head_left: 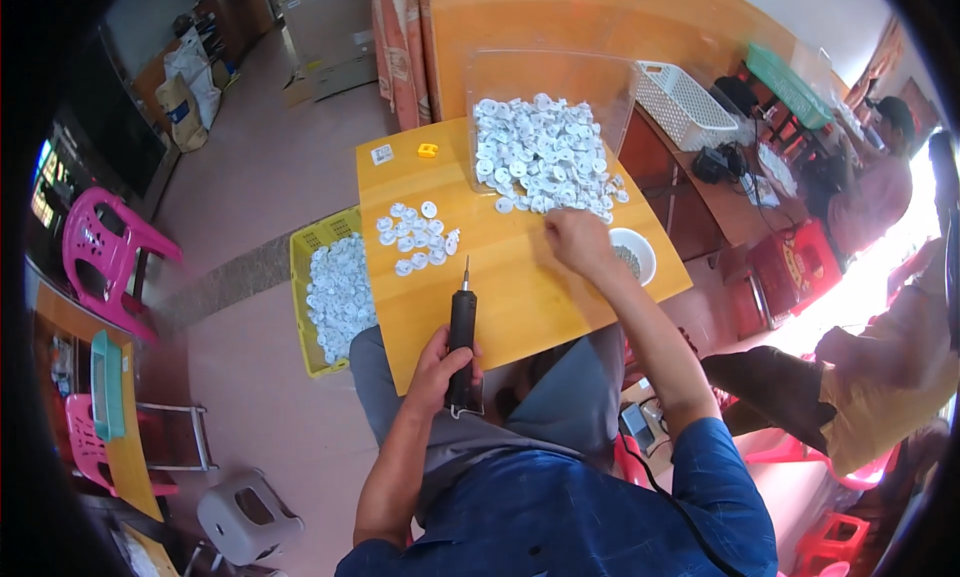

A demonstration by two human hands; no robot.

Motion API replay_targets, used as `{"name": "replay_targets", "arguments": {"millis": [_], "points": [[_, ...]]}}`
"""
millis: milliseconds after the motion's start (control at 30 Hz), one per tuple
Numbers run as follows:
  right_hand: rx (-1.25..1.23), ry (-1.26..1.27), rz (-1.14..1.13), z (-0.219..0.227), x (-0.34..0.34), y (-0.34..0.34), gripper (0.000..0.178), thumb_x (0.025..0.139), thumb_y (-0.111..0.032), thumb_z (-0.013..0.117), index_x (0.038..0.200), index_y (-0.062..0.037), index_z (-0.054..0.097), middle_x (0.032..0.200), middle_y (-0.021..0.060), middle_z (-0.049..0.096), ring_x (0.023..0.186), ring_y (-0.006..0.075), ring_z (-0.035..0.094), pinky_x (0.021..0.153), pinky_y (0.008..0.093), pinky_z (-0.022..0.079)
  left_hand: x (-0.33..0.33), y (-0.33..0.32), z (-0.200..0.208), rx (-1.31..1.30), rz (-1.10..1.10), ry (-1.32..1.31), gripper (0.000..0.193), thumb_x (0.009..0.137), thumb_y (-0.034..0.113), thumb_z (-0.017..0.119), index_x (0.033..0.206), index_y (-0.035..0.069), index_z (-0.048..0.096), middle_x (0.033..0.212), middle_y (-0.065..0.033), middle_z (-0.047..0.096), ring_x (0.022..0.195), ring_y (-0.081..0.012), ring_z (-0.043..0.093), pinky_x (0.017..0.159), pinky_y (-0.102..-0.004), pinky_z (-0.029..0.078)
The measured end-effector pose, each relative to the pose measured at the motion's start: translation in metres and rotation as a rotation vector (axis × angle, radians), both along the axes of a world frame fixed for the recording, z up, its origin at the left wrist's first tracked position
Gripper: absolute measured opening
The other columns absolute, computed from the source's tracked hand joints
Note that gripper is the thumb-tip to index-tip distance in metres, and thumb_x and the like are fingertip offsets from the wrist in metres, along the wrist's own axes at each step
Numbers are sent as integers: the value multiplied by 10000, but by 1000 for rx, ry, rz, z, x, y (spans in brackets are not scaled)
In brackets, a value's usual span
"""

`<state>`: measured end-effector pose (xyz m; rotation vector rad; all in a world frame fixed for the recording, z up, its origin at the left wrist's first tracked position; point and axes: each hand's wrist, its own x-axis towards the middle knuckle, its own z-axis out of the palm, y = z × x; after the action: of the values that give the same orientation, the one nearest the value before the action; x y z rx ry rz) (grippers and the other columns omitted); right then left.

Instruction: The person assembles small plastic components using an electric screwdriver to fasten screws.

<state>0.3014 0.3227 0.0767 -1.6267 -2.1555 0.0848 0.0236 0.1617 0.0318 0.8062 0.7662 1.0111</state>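
My left hand (437,369) is wrapped round a black electric screwdriver (462,329), its thin bit pointing up and away over the near edge of the wooden table (500,307). My right hand (577,241) is closed, just in front of a heap of small white plastic parts (545,157); whatever its fingers hold is hidden. That heap spills from a clear plastic bin (474,127) at the back of the table. Beside my right wrist stands a white bowl (651,260) of tiny metal pieces, probably screws. A loose group of white round parts (410,239) lies on the left of the tabletop.
A small yellow piece (428,151) and a white label (382,155) are near the far left corner. On the floor at the left, a yellow crate (302,277) holds more white parts. Two people sit at the right, by a side table with a white basket (690,107).
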Motion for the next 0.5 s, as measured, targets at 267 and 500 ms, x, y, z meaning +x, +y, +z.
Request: {"name": "replay_targets", "arguments": {"millis": [267, 500], "points": [[-115, -36, -33, -53, -44, 59, 153, 859, -217, 615, 866, -78, 675, 860, 160, 696, 803, 372, 668, 716, 486, 528, -4, 11, -8, -36, 43, -50, 294, 931, 125, 613, 1175, 27, 482, 950, -64, 629, 724, -148, 636, 652, -308, 559], [-160, -40, -137, -61, -48, 70, 172, 882, -233, 606, 902, -83, 690, 952, 159, 695, 874, 365, 670, 764, 482, 535, -3, 10, -12, -9, 26, -37, 318, 932, 124, 622, 1194, 24, 472, 952, -57, 629, 741, -133, 633, 662, -295, 557]]}}
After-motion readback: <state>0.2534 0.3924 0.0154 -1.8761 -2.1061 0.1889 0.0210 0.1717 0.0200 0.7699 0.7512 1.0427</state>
